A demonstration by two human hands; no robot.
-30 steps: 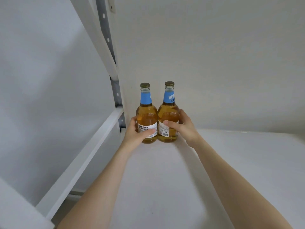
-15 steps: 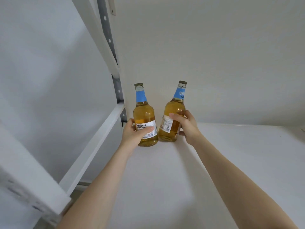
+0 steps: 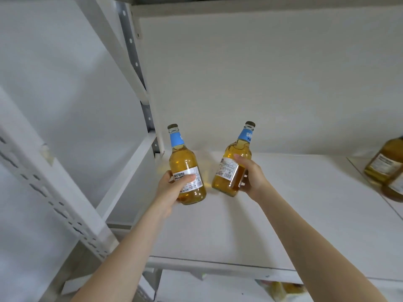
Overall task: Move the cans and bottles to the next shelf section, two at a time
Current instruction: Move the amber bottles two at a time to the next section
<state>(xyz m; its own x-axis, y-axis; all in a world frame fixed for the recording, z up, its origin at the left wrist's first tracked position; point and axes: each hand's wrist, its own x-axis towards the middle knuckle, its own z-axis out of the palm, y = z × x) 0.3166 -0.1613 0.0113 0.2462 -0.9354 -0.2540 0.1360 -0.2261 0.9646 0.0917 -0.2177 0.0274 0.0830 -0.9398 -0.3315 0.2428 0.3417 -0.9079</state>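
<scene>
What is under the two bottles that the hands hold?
Under the left bottle and the right bottle lies only the bare white shelf, with a faint yellow glow on it. Both bottles seem lifted. The left hand and right hand hide part of each bottle.

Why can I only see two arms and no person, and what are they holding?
The camera sits on the person's head and looks forward and down, so you see only their arms reaching out. There is no machine here, just two bare hands. The left hand grips one bottle of golden drink with a blue neck label, nearly upright. The right hand grips a second bottle like it, tilted to the right. Both are lifted above a white shelf. At the far right edge of the picture, more amber bottles stand on the shelf, partly cut off. The grey post with holes is part of the shelf frame.
</scene>
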